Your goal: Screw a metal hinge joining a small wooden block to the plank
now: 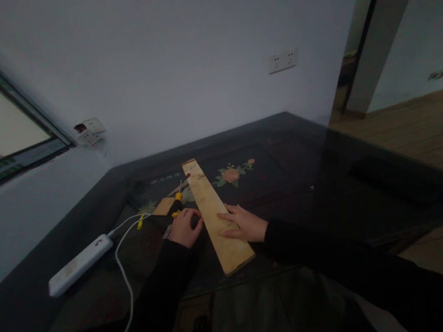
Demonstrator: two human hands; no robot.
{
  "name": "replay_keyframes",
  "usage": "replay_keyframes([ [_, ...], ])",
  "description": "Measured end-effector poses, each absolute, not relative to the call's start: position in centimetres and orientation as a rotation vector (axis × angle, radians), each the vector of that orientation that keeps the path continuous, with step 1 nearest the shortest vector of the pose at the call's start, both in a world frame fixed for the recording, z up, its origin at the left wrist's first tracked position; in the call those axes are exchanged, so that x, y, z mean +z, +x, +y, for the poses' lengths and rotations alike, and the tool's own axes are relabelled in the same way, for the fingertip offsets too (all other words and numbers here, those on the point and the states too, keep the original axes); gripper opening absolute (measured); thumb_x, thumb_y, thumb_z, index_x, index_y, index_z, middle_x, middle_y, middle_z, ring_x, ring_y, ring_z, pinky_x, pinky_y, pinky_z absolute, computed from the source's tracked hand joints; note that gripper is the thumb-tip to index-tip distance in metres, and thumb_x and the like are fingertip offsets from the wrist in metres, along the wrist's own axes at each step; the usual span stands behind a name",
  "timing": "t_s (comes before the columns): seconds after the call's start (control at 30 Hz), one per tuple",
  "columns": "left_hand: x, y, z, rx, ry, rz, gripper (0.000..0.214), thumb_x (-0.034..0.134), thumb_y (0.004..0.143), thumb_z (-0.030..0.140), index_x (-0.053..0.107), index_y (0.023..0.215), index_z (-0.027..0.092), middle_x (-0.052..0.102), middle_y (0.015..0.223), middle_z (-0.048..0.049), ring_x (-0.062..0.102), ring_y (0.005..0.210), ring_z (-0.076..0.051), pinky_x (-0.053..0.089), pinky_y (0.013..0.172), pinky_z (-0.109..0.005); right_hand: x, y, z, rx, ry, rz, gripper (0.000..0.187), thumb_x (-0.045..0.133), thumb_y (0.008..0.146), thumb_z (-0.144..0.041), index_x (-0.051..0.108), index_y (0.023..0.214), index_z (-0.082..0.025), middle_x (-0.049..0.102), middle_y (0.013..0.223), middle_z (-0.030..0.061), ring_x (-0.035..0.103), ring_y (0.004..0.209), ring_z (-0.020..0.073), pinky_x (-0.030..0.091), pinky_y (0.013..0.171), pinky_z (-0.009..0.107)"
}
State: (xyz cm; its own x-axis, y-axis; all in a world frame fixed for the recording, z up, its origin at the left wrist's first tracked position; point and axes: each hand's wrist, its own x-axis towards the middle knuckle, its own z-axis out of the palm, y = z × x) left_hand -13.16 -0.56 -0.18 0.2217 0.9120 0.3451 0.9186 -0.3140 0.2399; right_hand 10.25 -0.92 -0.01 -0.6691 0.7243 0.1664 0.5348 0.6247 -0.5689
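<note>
A long, flat wooden board (212, 208) lies aslant on the dark table, its near end close to the front edge. My right hand (246, 224) grips the board's right side, with fingers resting over its top face. At the left edge of the board, my left hand (186, 227) is curled, thumb and fingertips meeting against the wood; whether something small is between them is hidden. Just beyond my left hand are a yellow-and-black screwdriver (178, 197) and a small wooden piece (164, 206). A small metal piece (167, 231) lies beside my left wrist.
On the left of the dark table (291, 194) lies a white power strip or power bank (81, 264). Its white cable (124, 273) loops past my left forearm, near a yellow tag (140, 222). Wall sockets (282, 61) sit above the table's back edge.
</note>
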Motion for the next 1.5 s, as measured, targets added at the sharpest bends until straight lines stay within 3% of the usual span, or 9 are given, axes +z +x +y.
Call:
replay_keyframes([
  [0.6, -1.3, -14.3, 0.2, -0.669, -2.333, -2.000, 0.018, 0.052, 0.073, 0.016, 0.051, 0.091, 0.020, 0.060, 0.093, -0.0051, 0.057, 0.091, -0.021, 0.045, 0.082, -0.035, -0.6, 8.8, 0.6, 0.658, -1.002, -2.519, 0.070, 0.057, 0.081, -0.052, 0.044, 0.138, -0.013, 0.037, 0.143, 0.0244, 0.029, 0.137, 0.0357, 0.020, 0.110, 0.055],
  [0.8, -1.2, -15.1, 0.5, -0.888, -2.289, -1.964, 0.015, 0.047, 0.075, 0.015, 0.052, 0.088, 0.019, 0.060, 0.087, -0.0044, 0.059, 0.084, -0.019, 0.047, 0.079, -0.033, -0.6, 9.1, 0.5, 0.643, -1.015, -2.485, 0.070, 0.055, 0.081, -0.055, 0.044, 0.138, -0.017, 0.033, 0.146, 0.0230, 0.027, 0.138, 0.0363, 0.020, 0.110, 0.056],
  [0.9, -0.6, -15.4, 0.5, -1.071, -2.240, -1.946, 0.013, 0.047, 0.076, 0.017, 0.052, 0.087, 0.019, 0.061, 0.084, -0.0044, 0.060, 0.079, -0.018, 0.048, 0.075, -0.032, 0.0, 9.9, 0.7, 0.591, -0.994, -2.385, 0.063, 0.055, 0.083, -0.050, 0.047, 0.136, -0.016, 0.036, 0.145, 0.0226, 0.031, 0.137, 0.0327, 0.025, 0.109, 0.051],
  [1.03, 0.5, -14.3, -0.4, -1.241, -2.225, -1.864, 0.014, 0.046, 0.082, 0.026, 0.053, 0.091, 0.019, 0.063, 0.085, -0.0039, 0.060, 0.073, -0.017, 0.049, 0.072, -0.030, 0.8, 12.2, 1.2, 0.541, -0.875, -2.228, 0.033, 0.052, 0.088, -0.034, 0.062, 0.115, -0.017, 0.063, 0.118, 0.0116, 0.056, 0.112, 0.0205, 0.041, 0.098, 0.036],
  [1.13, 1.3, -12.5, -1.5, -1.231, -2.351, -1.740, 0.016, 0.046, 0.085, 0.028, 0.054, 0.095, 0.019, 0.064, 0.087, -0.0042, 0.061, 0.078, -0.017, 0.049, 0.074, -0.029, 0.9, 14.5, 1.7, 0.563, -0.904, -2.217, 0.023, 0.047, 0.090, -0.027, 0.067, 0.094, -0.017, 0.069, 0.094, 0.0070, 0.062, 0.090, 0.0166, 0.045, 0.082, 0.029],
  [1.37, 3.3, -6.7, -3.3, -0.786, -2.857, -1.251, 0.021, 0.040, 0.089, 0.025, 0.059, 0.096, 0.018, 0.066, 0.089, -0.0068, 0.061, 0.085, -0.017, 0.046, 0.077, -0.029, 0.1, 18.1, 1.9, 0.520, -1.017, -2.233, 0.036, 0.042, 0.091, -0.038, 0.059, 0.070, -0.015, 0.060, 0.070, 0.0033, 0.052, 0.067, 0.0117, 0.036, 0.066, 0.023],
  [1.5, 3.8, -2.8, -2.8, -0.557, -2.989, -1.097, 0.020, 0.041, 0.090, 0.026, 0.058, 0.084, 0.019, 0.063, 0.078, -0.0044, 0.058, 0.075, -0.016, 0.043, 0.070, -0.026, -0.2, 17.7, 1.4, 0.475, -0.985, -2.291, 0.035, 0.041, 0.090, -0.034, 0.049, 0.061, -0.016, 0.048, 0.061, -0.0003, 0.041, 0.060, 0.0099, 0.029, 0.060, 0.023],
])
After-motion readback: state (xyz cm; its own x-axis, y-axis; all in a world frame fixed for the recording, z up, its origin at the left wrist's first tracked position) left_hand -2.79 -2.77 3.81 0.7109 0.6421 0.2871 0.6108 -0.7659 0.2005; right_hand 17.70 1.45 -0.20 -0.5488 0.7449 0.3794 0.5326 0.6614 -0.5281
